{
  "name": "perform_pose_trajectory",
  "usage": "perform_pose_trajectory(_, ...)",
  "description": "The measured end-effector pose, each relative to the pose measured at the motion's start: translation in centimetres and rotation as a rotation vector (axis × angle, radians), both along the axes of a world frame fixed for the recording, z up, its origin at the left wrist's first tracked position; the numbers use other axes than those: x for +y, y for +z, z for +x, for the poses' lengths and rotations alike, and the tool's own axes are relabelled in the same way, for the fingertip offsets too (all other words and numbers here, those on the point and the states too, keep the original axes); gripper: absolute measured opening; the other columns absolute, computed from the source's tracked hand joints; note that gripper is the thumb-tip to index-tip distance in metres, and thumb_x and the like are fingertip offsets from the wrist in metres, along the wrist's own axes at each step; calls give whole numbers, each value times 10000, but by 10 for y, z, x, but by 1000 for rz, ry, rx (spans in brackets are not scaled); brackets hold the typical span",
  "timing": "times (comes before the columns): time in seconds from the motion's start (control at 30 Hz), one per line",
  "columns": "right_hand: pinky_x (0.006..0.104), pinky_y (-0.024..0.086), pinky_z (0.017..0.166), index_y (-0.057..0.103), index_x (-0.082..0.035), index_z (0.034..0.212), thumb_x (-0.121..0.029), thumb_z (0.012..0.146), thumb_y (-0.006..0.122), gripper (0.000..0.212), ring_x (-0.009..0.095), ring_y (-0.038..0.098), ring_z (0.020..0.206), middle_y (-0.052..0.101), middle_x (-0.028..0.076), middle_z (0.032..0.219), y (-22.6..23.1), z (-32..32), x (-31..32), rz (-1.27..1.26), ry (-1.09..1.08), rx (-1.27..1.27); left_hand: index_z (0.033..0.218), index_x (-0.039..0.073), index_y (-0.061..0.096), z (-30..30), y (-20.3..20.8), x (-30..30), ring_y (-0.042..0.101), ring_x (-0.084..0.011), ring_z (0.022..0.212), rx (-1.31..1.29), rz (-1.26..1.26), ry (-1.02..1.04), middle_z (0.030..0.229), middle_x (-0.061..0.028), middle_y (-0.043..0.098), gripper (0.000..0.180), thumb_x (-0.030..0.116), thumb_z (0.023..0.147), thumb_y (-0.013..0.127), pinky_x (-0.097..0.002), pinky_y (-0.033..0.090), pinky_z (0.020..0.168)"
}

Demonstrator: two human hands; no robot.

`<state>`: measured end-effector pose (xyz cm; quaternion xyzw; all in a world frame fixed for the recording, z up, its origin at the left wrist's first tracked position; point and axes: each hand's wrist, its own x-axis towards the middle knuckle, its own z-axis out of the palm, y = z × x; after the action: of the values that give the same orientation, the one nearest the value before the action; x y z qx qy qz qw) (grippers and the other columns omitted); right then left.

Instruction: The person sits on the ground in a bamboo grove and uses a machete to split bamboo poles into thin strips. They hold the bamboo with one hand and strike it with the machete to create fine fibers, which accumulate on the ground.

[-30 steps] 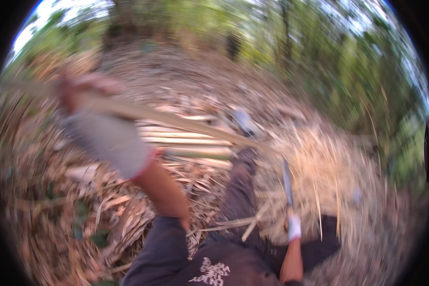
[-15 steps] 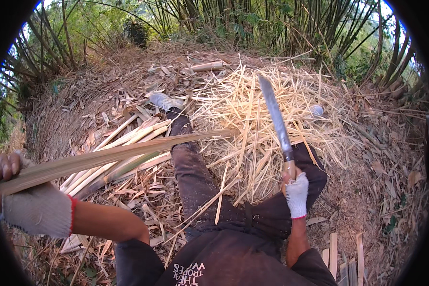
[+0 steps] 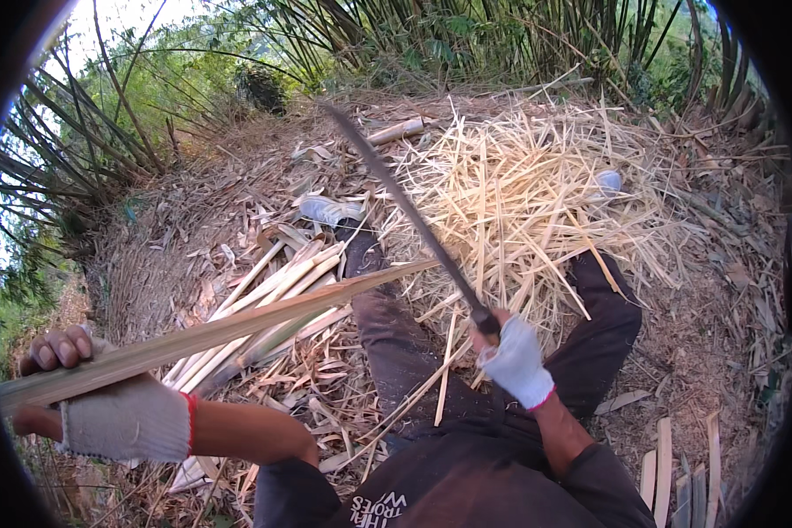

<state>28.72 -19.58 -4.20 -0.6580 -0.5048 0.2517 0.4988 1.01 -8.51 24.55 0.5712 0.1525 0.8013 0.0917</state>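
My left hand [image 3: 97, 396], in a white fingerless glove, grips a long split bamboo strip [image 3: 238, 326] that runs from the lower left up to a pointed tip near the middle. My right hand [image 3: 515, 356], also gloved, holds the handle of a long dark machete [image 3: 409, 211]; its blade slants up and left, crossing just beyond the strip's tip. I sit on the ground with my dark-trousered legs [image 3: 414, 352] stretched out under both.
A heap of pale bamboo shavings [image 3: 537, 194] lies ahead on the right. Split bamboo slats [image 3: 273, 282] lie left of my leg; short flat pieces [image 3: 678, 466] lie at the lower right. A plastic bottle [image 3: 326, 209] lies by my foot. Bamboo clumps [image 3: 431, 40] ring the site.
My head has tilted down and steadied. The left hand with the strip has dropped to the lower left. The machete has swung from upright to slanting left, near the strip's tip.
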Motion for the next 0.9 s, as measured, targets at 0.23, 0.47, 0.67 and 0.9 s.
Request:
perform_pose_trajectory(0.23, 402, 488, 584, 574, -57, 971, -117, 680, 721, 332, 355, 607, 660, 597, 144, 706, 17, -30, 1, 60, 302, -128, 879, -16, 519, 7, 9, -21, 515, -161, 550, -2, -30, -250, 696, -80, 504, 359, 330, 935, 593, -281, 477, 528)
perform_pose_trajectory(0.47, 410, 497, 585, 532, -73, 828, -231, 714, 702, 259, 307, 621, 654, 584, 115, 653, 60, -45, -2, 43, 503, -319, 859, -4, 506, -11, -7, -47, 511, -152, 534, 33, -11, -422, 675, -82, 496, 242, 219, 921, 578, -268, 458, 490)
perform_pose_trajectory(0.67, 438, 495, 614, 570, -68, 892, -166, 695, 730, 272, 343, 621, 676, 588, 147, 683, 16, -31, -10, -189, 378, -295, 856, 4, 480, -21, -17, -56, 489, -146, 522, -30, 30, -332, 660, -70, 479, 226, 201, 914, 573, -262, 452, 494)
perform_pose_trajectory(0.9, 444, 487, 609, 583, -59, 834, -149, 681, 710, 218, 347, 609, 668, 588, 150, 681, 41, -35, -9, -87, 439, -313, 844, 30, 439, -11, -15, -59, 483, -132, 535, -8, 16, -346, 668, -55, 457, 208, 173, 905, 576, -251, 446, 504)
